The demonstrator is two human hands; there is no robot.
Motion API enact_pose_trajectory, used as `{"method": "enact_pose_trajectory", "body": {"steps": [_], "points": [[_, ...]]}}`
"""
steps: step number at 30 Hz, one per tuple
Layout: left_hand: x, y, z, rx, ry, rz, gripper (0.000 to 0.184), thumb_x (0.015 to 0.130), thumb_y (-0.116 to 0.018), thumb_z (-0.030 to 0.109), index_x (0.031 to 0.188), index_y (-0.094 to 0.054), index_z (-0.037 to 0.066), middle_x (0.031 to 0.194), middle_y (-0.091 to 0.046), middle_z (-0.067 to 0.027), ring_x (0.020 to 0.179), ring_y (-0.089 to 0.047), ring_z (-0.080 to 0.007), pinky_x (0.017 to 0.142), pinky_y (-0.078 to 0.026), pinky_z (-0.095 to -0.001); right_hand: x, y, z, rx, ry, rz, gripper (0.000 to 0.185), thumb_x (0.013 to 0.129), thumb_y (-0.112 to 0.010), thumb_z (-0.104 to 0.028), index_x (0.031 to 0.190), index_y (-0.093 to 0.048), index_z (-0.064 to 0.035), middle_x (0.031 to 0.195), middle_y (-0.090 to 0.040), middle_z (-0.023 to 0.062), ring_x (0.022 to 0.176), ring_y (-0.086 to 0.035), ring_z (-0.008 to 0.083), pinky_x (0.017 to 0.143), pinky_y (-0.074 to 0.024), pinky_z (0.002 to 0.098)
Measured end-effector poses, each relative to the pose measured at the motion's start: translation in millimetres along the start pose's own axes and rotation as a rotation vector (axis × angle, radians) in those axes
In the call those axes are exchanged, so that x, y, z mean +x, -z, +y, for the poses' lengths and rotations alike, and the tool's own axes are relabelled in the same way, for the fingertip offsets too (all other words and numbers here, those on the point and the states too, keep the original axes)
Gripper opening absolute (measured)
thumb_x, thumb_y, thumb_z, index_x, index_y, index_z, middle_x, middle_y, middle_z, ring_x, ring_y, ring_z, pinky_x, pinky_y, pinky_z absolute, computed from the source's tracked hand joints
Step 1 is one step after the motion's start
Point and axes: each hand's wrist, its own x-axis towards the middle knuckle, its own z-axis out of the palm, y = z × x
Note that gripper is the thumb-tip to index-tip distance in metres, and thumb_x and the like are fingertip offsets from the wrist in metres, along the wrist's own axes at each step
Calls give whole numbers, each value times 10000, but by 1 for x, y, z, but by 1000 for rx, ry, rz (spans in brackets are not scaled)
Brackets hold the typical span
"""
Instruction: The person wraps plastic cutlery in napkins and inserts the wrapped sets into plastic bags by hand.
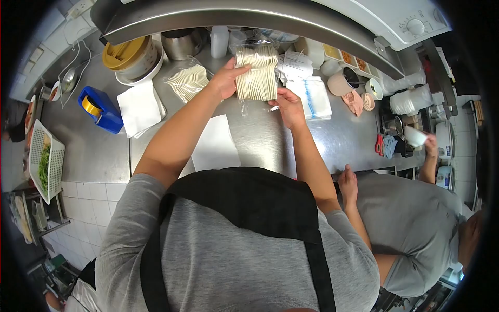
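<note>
The left hand (223, 83) and right hand (291, 109) grip the wrapped pack (258, 75) between their fingers; moving it probably needs steady pinching.

Wearer: heathered grey short-sleeved T-shirt (208, 265); black apron (249, 203) with two dark straps (321, 270); forearms bare.

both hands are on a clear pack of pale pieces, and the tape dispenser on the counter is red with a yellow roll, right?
Not quite: the head view shows that the tape dispenser is blue, not red. Its roll is yellow, and the left hand and right hand are both on the clear pack of pale pieces.
</note>
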Motion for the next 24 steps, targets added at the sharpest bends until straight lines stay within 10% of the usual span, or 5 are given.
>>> {"method": "enact_pose_trajectory", "body": {"steps": [5, 17, 24], "points": [[0, -2, 5, 83, -37, 111, 472, 873, -659, 90, 1262, -393, 71, 1189, -575, -114, 1067, -609, -243, 897, -522, -406, 2, -1, -1, -338, 304, 84, 191, 902, -573, -24, 1081, -613, 30, 966, -669, 78, 854, -627, 139, 780, -514, 272], [5, 13, 0, 186, -81, 126, 555, 828, -707, 75, 1279, -386, 25, 1177, -585, -115, 1092, -577, -232, 913, -482, -364, 10, 2, 11, -364, 208, 189, 174, 894, -576, -33, 1059, -622, -2, 840, -623, 34, 711, -597, 111, 651, -489, 245], [19, 15, -4, 688, -119, 267, 489, 842, -691, 179, 1248, -481, 3, 1177, -584, -130, 1091, -559, -235, 949, -420, -350, 14, 13, 21, -1046, 418, 216, 141, 806, -592, 27, 921, -663, -15, 823, -618, 80, 729, -615, 156, 656, -500, 277]]}}
